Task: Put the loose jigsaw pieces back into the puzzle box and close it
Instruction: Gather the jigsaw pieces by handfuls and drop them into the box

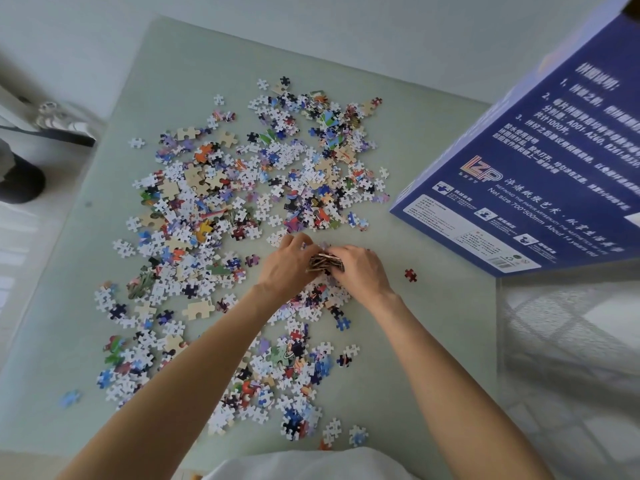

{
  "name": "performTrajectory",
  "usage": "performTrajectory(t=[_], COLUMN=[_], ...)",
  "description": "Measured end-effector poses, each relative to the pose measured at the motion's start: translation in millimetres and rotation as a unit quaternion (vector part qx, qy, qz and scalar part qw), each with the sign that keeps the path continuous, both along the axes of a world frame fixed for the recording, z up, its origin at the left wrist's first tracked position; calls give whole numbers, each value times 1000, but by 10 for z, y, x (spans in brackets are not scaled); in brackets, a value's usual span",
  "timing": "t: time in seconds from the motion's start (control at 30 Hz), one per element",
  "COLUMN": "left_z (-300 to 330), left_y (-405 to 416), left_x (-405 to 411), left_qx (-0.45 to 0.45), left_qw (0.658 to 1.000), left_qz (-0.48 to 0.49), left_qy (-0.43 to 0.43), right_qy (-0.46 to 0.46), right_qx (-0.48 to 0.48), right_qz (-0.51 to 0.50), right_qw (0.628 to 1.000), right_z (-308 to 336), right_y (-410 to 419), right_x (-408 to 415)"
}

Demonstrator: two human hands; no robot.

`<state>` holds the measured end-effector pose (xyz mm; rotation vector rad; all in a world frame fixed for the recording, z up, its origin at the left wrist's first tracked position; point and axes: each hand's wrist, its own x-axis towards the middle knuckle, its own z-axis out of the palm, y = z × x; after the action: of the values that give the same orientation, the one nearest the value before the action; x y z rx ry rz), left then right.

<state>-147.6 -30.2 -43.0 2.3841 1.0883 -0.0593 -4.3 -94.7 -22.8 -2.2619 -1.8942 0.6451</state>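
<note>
Both hands meet near the middle of the pale green table, above the nearer part of the heap. The left hand and the right hand face each other, and between them they press a small bundle of pieces, which stand on their edges so that the brown cardboard sides show. The fingers of both hands are curled around this bundle from the two sides; the fingertips themselves are mostly hidden by the pieces. The loose jigsaw pieces lie scattered over a large part of the table, many with the white back up, some with the coloured side up, and they reach from the far side down to the near edge by the person's body. One single red piece lies apart, to the right of the right hand. The puzzle box, blue with white printed text, is at the right side of the table, tilted in the view, and its near corner comes close to the heap. It does not touch the hands.
</note>
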Motion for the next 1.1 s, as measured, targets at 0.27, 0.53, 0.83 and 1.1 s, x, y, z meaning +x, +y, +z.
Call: performTrajectory(t=[0.27, 0.53, 0.83, 1.1], left_z=[53, 214, 615, 1563], left_y=[72, -57, -326, -341], left_x=[-123, -315, -327, 117], left_qx=[15, -56, -28, 65], left_qw=[993, 989, 996, 976], left_qz=[29, 77, 42, -17], left_qy=[-116, -112, -68, -209], right_qy=[59, 137, 125, 115], right_qx=[37, 55, 97, 261], right_qz=[-77, -168, -125, -80], right_qw=[995, 975, 979, 955], right_z=[10, 141, 522, 1685], right_y=[-103, -439, -985, -1109], right_x=[118, 194, 304, 911])
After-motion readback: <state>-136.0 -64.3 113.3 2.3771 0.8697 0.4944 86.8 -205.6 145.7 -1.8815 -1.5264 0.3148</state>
